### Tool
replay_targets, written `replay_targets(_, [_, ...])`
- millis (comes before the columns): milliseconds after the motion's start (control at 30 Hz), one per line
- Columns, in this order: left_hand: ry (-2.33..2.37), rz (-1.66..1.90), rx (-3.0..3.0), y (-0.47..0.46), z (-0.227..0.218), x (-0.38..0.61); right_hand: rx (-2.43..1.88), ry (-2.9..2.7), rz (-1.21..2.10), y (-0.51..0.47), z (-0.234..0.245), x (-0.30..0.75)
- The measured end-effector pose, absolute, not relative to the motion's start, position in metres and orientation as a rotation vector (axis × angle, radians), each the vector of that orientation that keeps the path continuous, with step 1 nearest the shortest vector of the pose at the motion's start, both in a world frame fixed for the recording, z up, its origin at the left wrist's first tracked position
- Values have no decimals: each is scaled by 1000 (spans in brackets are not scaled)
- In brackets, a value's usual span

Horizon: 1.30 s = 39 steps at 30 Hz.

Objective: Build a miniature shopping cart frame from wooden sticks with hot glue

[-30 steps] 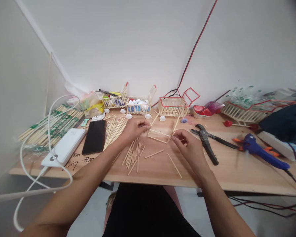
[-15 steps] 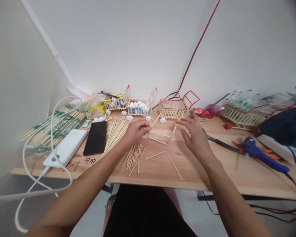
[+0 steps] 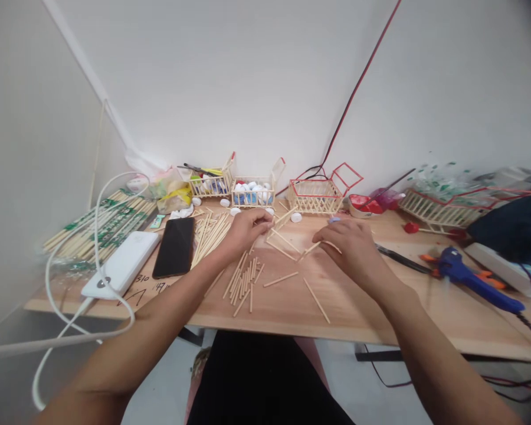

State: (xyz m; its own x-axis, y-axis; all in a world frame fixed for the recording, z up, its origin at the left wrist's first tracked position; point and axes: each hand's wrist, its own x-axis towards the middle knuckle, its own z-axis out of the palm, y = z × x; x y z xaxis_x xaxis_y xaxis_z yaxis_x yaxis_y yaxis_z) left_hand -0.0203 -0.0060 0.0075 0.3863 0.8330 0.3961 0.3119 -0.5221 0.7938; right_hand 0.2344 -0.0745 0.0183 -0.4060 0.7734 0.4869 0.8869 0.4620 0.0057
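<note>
A small open frame of thin wooden sticks [image 3: 283,252] stands on the table between my hands. At its left side, my left hand [image 3: 251,230] is closed, thumb and fingertips pinching the frame's edge. My right hand [image 3: 351,245] pinches a stick [image 3: 310,250] that slants down to the frame's right front corner. Short cut sticks [image 3: 243,278] lie in a loose pile nearer me, and two single sticks lie apart to their right. Longer sticks [image 3: 211,239] are heaped beyond my left forearm.
Finished stick carts [image 3: 316,198] stand along the wall, one filled with bottle caps [image 3: 253,193]. A blue glue gun [image 3: 473,280] and black-handled tool [image 3: 402,258] lie right. Left are a phone [image 3: 174,248], white power bank [image 3: 121,262] with looping cable, and bagged sticks [image 3: 101,230].
My right hand has moved down and left and closed on the slanting stick, which now leans lower. My left hand stays at the frame's left side. The view has shifted slightly.
</note>
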Motion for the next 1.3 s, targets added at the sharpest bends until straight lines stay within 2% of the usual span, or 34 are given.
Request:
replay_targets(300, [1091, 1134, 1981, -17, 2, -29, -1326, -2290, -180, -71, 16, 228])
replay_targets(500, [1050, 1115, 1986, -15, 8, -34, -1341, -2284, -216, -86, 27, 208])
replay_targets(700, [880, 1033, 2049, 13, 21, -16, -1650, -2289, -178, -104, 34, 185])
replay_targets(967, [800, 945, 2062, 38, 7, 4, -1867, -2396, -93, -103, 38, 166])
replay_targets(1300, [993, 1008, 1855, 15, 1, -16, -1606, -2311, 101, -100, 44, 185])
